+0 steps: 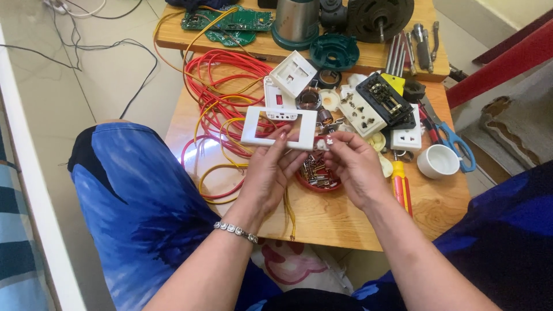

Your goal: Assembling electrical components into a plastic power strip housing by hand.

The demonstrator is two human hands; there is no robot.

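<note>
A low wooden table (345, 219) carries everything, with a tangle of red and yellow insulated wire (222, 86) sprawled over its left half. Above the middle, the left hand (271, 173) pinches the lower edge of a white rectangular plastic switch-plate frame (253, 129), held tilted over the wires. The frame's window looks mostly empty; one small white insert sits in its top edge, so the fitting seems barely begun. The right hand (354, 167) closes its fingertips on a small white plastic piece (326, 141) at the frame's right end (what it is exactly, I cannot tell). Beneath the hands sits a shallow red dish of metal screws and terminals (317, 175).
</note>
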